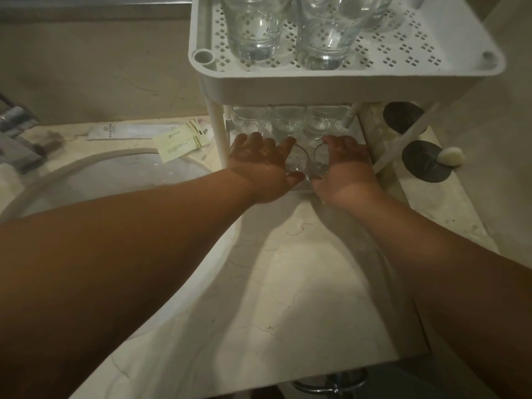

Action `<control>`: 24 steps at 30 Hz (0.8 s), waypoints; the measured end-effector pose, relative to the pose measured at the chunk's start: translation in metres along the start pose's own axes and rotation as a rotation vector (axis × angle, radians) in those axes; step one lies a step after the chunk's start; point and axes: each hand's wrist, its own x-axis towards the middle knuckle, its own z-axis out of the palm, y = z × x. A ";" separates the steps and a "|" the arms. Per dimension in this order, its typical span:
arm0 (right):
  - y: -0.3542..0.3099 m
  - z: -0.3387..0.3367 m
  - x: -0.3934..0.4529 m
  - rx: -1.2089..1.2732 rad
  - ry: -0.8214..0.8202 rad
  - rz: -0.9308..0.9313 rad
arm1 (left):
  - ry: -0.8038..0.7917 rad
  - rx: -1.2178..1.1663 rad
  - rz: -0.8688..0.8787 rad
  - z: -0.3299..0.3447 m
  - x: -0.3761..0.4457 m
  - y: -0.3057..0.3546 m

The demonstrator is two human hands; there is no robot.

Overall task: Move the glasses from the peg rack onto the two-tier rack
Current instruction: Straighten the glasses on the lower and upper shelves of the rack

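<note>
A white two-tier rack [331, 84] stands on the marble counter. Several clear glasses [254, 33] stand on its perforated top tier. On the lower tier a back row of three glasses [288, 122] shows under the top shelf. My left hand [263, 165] grips a clear glass [298, 161] at the front of the lower tier, fingers over its rim and thumb on its near side. Beside it, my right hand [347, 165] holds a second glass [319, 159], whose rim shows left of the fingers. The peg rack is out of view.
A round white sink basin [95, 180] lies at left with a metal tap [17, 133] behind it. Paper sachets [184, 142] lie on the counter near the rack's left leg. Two dark round coasters [426, 162] and a small white soap [450, 156] sit at right.
</note>
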 end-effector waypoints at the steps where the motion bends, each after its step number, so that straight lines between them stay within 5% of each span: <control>1: 0.001 -0.001 -0.001 0.019 -0.002 0.003 | 0.014 -0.006 0.001 0.001 -0.001 0.000; 6: -0.004 -0.008 -0.004 0.129 0.054 0.028 | 0.054 -0.224 -0.033 0.002 -0.012 0.005; 13: -0.029 -0.011 0.013 0.158 0.153 -0.073 | 0.479 -0.689 0.111 -0.013 -0.062 0.003; 24: -0.078 -0.004 0.041 0.144 0.172 -0.249 | 0.729 -0.957 -0.135 0.001 -0.086 -0.044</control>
